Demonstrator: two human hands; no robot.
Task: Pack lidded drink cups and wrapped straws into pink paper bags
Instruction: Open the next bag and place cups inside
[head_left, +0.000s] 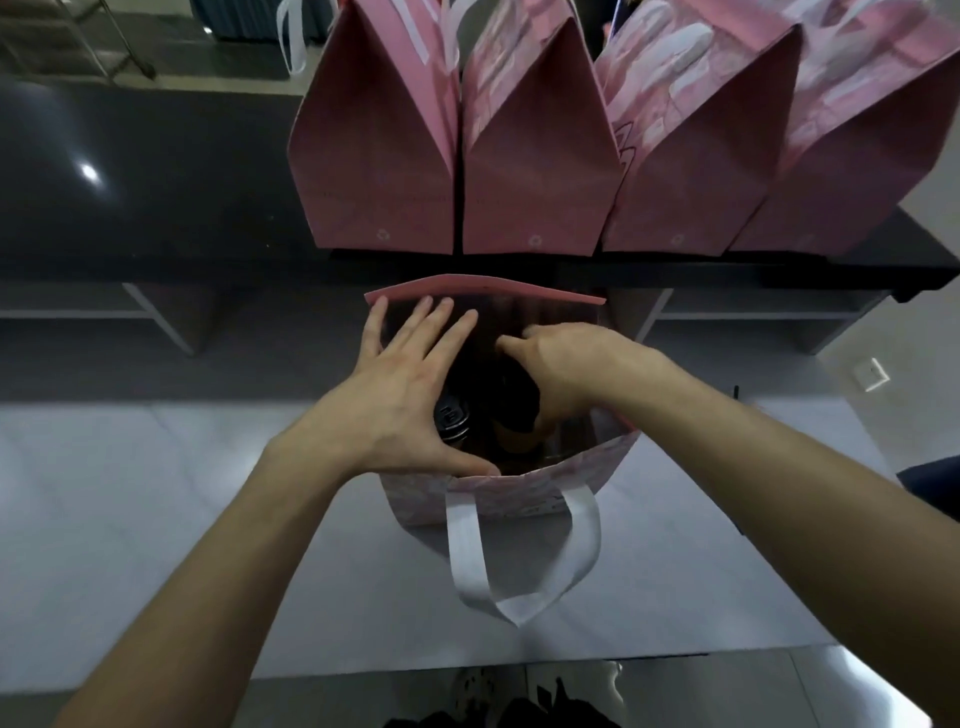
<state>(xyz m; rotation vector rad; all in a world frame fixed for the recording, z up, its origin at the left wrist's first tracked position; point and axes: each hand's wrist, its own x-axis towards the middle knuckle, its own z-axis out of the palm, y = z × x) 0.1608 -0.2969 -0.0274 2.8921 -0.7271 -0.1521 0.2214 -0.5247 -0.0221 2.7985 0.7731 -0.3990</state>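
An open pink paper bag (519, 493) with white ribbon handles stands on a pale surface in front of me. Inside it I see a dark-lidded drink cup (454, 418) on the left and a second cup with a black lid and brownish body (517, 415) beside it. My left hand (410, 389) lies flat with fingers spread across the bag's left opening, thumb on the near rim. My right hand (563, 364) reaches into the bag and wraps around the black-lidded cup from the right. No straw is visible.
Several closed pink paper bags (535, 171) stand in a row on a dark counter (156, 182) just behind the open bag. The counter's front edge and lower shelves lie beyond the bag. A wall socket (872, 374) sits at the right.
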